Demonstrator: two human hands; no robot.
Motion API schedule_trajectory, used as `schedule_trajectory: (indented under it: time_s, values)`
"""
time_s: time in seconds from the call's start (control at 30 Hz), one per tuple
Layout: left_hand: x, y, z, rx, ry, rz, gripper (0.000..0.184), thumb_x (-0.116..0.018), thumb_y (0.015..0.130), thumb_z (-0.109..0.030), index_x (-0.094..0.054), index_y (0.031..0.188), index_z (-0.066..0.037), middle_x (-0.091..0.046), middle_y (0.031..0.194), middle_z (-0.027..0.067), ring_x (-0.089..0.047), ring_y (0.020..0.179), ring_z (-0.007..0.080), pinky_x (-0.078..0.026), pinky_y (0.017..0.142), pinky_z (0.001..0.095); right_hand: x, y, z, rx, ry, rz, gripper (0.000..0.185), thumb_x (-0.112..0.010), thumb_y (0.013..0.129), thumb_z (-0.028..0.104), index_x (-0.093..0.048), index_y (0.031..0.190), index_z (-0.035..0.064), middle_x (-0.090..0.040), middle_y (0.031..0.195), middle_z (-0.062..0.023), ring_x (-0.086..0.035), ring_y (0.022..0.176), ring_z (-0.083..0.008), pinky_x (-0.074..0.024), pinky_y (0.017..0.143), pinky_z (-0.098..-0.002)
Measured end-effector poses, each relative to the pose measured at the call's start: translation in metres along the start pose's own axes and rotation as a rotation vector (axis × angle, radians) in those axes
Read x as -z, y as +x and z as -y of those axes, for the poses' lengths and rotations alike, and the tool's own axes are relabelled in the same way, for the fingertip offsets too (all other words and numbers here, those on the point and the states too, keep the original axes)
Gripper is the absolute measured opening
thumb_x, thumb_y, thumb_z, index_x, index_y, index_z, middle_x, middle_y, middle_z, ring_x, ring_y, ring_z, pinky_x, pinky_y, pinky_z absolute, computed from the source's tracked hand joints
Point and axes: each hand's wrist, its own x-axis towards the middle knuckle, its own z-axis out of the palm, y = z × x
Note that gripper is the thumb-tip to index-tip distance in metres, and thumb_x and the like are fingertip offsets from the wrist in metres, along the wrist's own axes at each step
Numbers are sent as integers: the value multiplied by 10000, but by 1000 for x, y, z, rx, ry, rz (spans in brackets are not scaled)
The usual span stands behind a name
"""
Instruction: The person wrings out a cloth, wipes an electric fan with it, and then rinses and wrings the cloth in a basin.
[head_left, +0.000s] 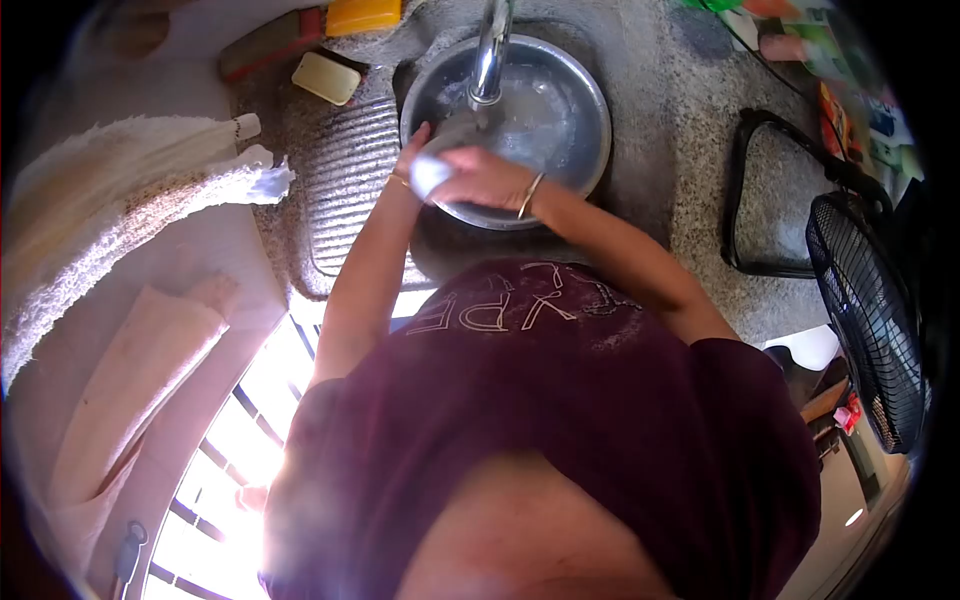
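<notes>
Over the left rim of a round metal basin [601, 105], my right hand [487, 180] holds a small, blurred white object [430, 177]. My left hand [411, 150] is just beside it, partly behind the object, with a fingertip pointing up; its other fingers are hidden, so its grip cannot be made out. A chrome faucet [490, 60] hangs over the basin, which has cloudy water [540, 115] in it. Something greyish and blurred lies in the basin beneath the faucet, close to my hands.
Left of the basin is a ribbed drainboard [350, 200], with a pale soap-like block [326, 79] and a yellow item [363, 14] behind it. A white towel [150, 200] hangs at far left. On the right are a black frame [733, 200] and a fan [865, 310].
</notes>
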Motion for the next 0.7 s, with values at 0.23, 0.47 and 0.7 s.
schedule_trajectory:
  time_s: [0.23, 0.47, 0.7]
  values:
    - [27, 21, 30, -396, 666, 244, 346, -488, 925, -314, -538, 1172, -78, -520, 1207, 63, -433, 1172, 196, -280, 1089, 351, -33, 16, 3, 337, -693, -435, 180, -678, 812, 222, -621, 901, 76, -651, 850, -60, -647, 755, -211, -507, 671, -370]
    - [-32, -3, 48, -267, -40, -181, 374, -439, 979, -314, -524, 1254, -76, -582, 1229, 78, -541, 1141, 274, -404, 1021, 416, 93, -1, -95, -381, -1094, -642, 307, -574, 867, 367, -599, 1001, 93, -662, 904, -172, -643, 836, -363, -507, 774, -482]
    - [2, -20, 29, -16, 201, -403, 755, -460, 920, -498, -65, 1509, -240, -12, 1566, 165, -152, 1382, 469, -195, 1072, 629, 98, -6, -134, -453, -342, -572, 407, -698, 792, 364, -664, 1026, 32, -678, 895, -116, -633, 806, -205, -503, 797, -355]
